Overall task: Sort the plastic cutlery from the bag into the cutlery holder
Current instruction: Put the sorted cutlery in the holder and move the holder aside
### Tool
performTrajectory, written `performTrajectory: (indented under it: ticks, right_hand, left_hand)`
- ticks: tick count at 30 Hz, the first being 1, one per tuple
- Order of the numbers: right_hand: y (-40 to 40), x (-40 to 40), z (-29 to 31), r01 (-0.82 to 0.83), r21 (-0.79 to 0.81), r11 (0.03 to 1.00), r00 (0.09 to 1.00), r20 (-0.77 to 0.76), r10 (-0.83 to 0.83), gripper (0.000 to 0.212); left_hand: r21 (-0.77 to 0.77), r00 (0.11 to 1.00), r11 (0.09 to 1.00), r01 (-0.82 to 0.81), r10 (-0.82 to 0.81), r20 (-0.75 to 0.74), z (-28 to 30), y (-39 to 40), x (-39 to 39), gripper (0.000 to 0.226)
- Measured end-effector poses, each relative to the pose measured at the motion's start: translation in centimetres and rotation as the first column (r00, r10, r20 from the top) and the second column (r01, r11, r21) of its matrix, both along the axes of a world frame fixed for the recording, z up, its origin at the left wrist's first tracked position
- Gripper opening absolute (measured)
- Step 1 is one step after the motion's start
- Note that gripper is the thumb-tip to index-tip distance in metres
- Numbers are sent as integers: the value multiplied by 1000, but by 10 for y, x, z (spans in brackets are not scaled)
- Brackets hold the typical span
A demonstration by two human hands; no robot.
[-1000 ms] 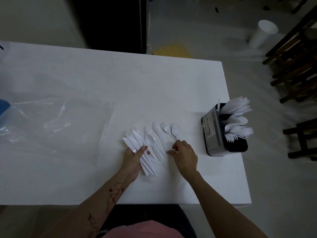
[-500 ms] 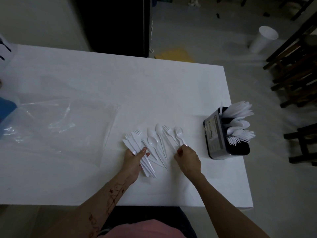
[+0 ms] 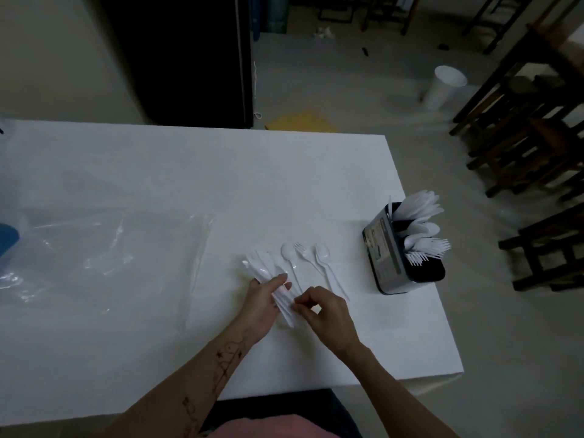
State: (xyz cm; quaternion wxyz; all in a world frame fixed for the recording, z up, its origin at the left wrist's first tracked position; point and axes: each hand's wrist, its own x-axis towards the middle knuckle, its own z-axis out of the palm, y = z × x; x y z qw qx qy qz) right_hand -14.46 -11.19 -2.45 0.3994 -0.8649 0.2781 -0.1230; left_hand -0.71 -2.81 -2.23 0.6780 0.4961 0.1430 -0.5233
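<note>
My left hand (image 3: 260, 303) grips a bundle of white plastic cutlery (image 3: 267, 276) near the table's front, handles pointing toward me. My right hand (image 3: 327, 312) pinches the handle ends of that bundle with curled fingers. To the right of the bundle lie a loose spoon (image 3: 289, 254), a fork (image 3: 304, 252) and a second spoon (image 3: 325, 260) on the table. The black cutlery holder (image 3: 384, 254) stands at the table's right edge, filled with white knives, spoons and forks. The clear plastic bag (image 3: 104, 248) lies flat and open on the left.
The white table (image 3: 189, 172) ends just right of the holder. A blue object (image 3: 8, 238) sits at the far left edge. On the floor beyond stand a white bin (image 3: 444, 86) and dark wooden chairs (image 3: 534, 121).
My right hand left the loose fork and spoon and moved left to the bundle's handle ends. My left hand has closed tighter around the bundle and gathered it. The camera view shifted slightly.
</note>
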Motion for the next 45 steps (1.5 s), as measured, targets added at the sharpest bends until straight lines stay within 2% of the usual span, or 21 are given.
performTrajectory:
  ticks: [3,8,13,15,16,18,20,23,25,28,31,33,36,39,42,45]
  right_hand:
    - [3,-5,3,56,-28,998,998,6,-55,9]
    - [-6,-14,21,164,-29,986,986,-35,-165,12]
    - [-60,-23,54,326,2,945,941,90,-325,9]
    - [-96,-26,70,387,-60,920,914,157,-375,12]
    - [-116,-28,77,406,-146,902,907,189,-377,15]
    - [-156,-27,86,363,-404,840,931,202,-306,23]
    - [-195,-22,86,225,-636,738,970,73,-233,29]
    - [-233,-7,81,-1,-732,681,975,-151,-160,34]
    - [-248,1,79,-101,-741,663,974,-210,-86,26]
    - [-269,-4,85,-91,-728,679,975,-204,-89,12]
    - [-292,-21,88,-38,-604,796,986,-152,-68,4]
    - [-298,-27,89,-68,-510,857,991,-136,-2,5]
    - [-298,-29,83,-50,-383,922,997,-80,21,14]
    - [-297,-31,78,-20,-294,956,999,-44,8,20]
    - [-293,-30,78,33,-235,972,999,14,-30,22]
    - [-287,-28,78,99,-160,982,995,50,-92,23]
  left_hand:
    - [2,999,1000,25,-26,26,1,-10,-4,29]
    - [43,996,997,60,-63,57,11,-39,-4,43]
    - [-37,999,999,35,-34,40,38,-95,2,40]
    - [-92,999,996,12,-9,38,56,-127,4,38]
    - [-114,999,993,-3,8,41,64,-143,4,39]
    - [-143,996,988,-49,58,61,78,-175,3,42]
    - [-127,985,987,-103,119,127,87,-202,0,43]
    - [-73,951,979,-192,204,232,91,-231,-4,44]
    - [-57,933,969,-242,248,261,90,-242,-6,44]
    - [-69,918,956,-284,292,267,87,-258,-8,43]
    - [-106,919,950,-294,312,241,84,-276,-14,41]
    - [-103,919,951,-292,308,246,82,-286,-24,39]
    - [-95,893,962,-254,271,360,75,-292,-36,30]
    - [-99,821,977,-189,213,529,70,-286,-42,27]
    - [-44,673,999,-18,45,738,71,-278,-56,26]
    - [20,590,999,49,-45,806,73,-278,-68,28]
